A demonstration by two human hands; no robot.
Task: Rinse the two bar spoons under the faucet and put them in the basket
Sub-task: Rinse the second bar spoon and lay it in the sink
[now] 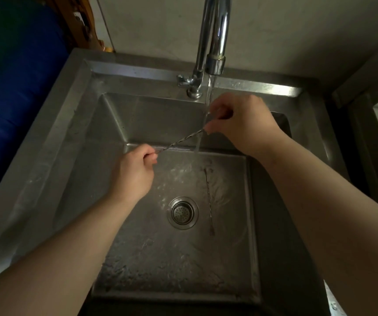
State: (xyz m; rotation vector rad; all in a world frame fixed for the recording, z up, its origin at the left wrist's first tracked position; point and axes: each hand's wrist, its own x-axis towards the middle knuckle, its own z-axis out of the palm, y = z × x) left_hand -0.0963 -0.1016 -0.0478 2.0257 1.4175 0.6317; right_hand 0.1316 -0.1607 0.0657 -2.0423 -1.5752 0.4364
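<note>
**Carefully: a wet spoon held only at its ends**

The left hand [133, 169] and right hand [240, 124] pinch one bar spoon [178, 141] by its ends under the faucet [215, 53] stream. Wet fingers may slip. The second bar spoon [209, 201] lies on the sink [46, 144] floor, right of the drain [182, 212]. No basket is visible.

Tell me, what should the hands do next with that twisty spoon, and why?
Probably slide the held bar spoon sideways through the water stream, because only the end by the right hand is under it. The left hand pinches the drier end. The other spoon waits in the sink.
</note>
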